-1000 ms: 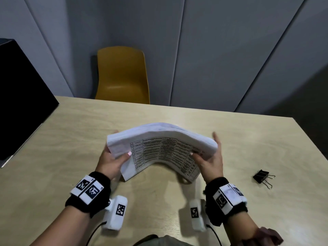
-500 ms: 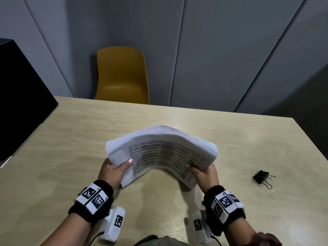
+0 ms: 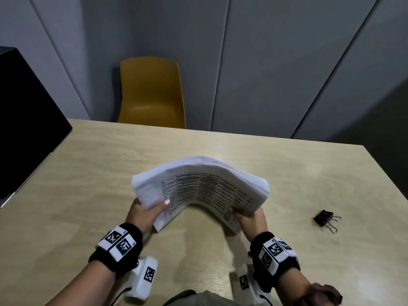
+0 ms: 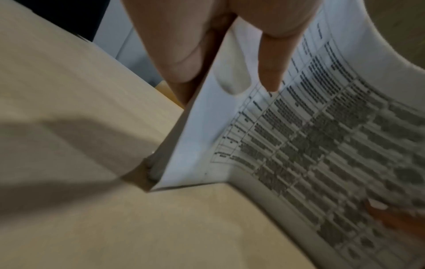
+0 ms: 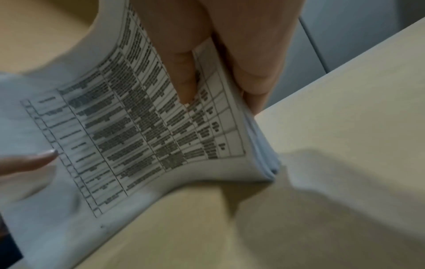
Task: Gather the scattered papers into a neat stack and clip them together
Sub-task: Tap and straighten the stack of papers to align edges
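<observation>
Grey wall panels are standing behind a pale wooden surface [image 3: 92, 173], with a yellow chair [image 3: 152, 93] tucked in at its far edge and a black object [image 3: 26, 120] sitting at the far left.

Near the middle of the surface, a stack of papers [image 3: 205, 186] is arching upward like a bridge, its printed table facing the person. The stack's near lower edge is meeting the surface at both ends, as the wrist views show, while the middle is bowing clear of it.

The left hand [image 3: 143, 215] is holding the left end of the stack; its grip is pinching the sheets, with the thumb lying across the printed face and the fingers [image 4: 181, 60] pressing behind. The right hand [image 3: 249, 219] is holding the right end the same way, its grip pinching the papers between the thumb on the printed side and the fingers [image 5: 255, 69] curling round the back edge.

To the right, well apart from the papers and both hands, a black binder clip [image 3: 324, 218] is lying on the surface with its wire handles pointing right.

Both wrists are wearing black bands with white marker blocks.
</observation>
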Demonstrator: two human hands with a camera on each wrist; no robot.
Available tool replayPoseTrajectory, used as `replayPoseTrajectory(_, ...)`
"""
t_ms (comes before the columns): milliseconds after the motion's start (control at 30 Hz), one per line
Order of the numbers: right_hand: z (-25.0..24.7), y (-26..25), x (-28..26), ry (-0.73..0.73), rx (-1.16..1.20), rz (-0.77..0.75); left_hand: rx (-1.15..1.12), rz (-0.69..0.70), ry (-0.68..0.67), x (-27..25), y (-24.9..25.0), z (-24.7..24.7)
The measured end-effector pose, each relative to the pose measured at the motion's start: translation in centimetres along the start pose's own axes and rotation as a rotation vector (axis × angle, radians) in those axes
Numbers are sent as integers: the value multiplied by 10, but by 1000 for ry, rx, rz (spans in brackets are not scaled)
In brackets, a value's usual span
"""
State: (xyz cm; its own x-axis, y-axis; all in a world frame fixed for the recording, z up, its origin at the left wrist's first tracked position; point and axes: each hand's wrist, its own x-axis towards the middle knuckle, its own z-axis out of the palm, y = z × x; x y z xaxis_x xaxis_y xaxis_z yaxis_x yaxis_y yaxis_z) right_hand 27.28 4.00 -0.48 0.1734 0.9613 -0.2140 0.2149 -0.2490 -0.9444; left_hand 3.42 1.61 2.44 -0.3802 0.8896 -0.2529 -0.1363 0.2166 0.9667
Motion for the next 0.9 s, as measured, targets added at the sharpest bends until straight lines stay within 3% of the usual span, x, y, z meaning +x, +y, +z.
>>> replayPoseTrajectory(133,-3,5,0,-8,-49,10,15,-5,20,2,-7,-2)
replayPoseTrajectory(267,-15,-14,3,6,115,-50,-27,3,-11,5,-2,-12)
replayPoseTrajectory(367,-22,-32,5,154,144,-119,-150,-12,-63,5,-1,-17)
replayPoseTrajectory(467,-20,-44,2,268,264,-31,-316,-63,-125,1,0,-12)
replayPoseTrajectory(500,-17,-50,-1,226,430,24,-393,-90,-130,1,-1,-9)
replayPoseTrajectory(567,-8,-57,-7,6,763,119,-507,-154,-122,-1,-3,-3)
replayPoseTrajectory(667,4,-58,-8,-237,928,116,-573,-201,-192,-7,-9,6)
replayPoseTrajectory(800,3,-60,-3,-217,892,23,-556,-205,-181,-7,-10,2)
replayPoseTrajectory(900,-16,-52,4,-220,701,-74,-615,-149,-237,8,0,-23)
